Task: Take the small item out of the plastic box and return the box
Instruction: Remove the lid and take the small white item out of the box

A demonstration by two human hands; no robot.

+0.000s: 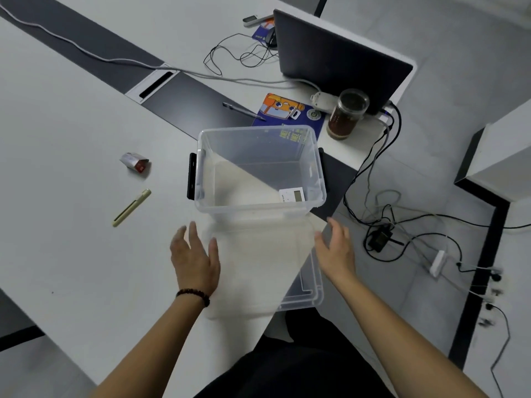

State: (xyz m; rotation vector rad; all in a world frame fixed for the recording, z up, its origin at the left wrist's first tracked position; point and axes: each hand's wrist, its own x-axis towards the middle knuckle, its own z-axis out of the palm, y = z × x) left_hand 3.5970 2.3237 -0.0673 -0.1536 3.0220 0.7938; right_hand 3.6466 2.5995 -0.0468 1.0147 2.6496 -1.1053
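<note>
A clear plastic box (pixel 260 206) stands open on the white table, with black latches on its left and right sides. A small white device with a little screen (pixel 293 195) lies in the box's near right corner. The clear lid (pixel 304 282) lies flat on the table in front of the box, jutting over the table's corner. My left hand (pixel 195 257) hovers open over the lid's left edge. My right hand (pixel 337 248) hovers open at the lid's right edge. Neither hand holds anything.
Left of the box lie a green pen (pixel 132 207) and a small crumpled packet (pixel 135 162). Behind it are a blue mouse pad (pixel 290 113), a dark pen (pixel 243 110), a jar of dark drink (pixel 346 114), a laptop (pixel 339 60) and cables. More cables (pixel 402 228) lie on the floor to the right.
</note>
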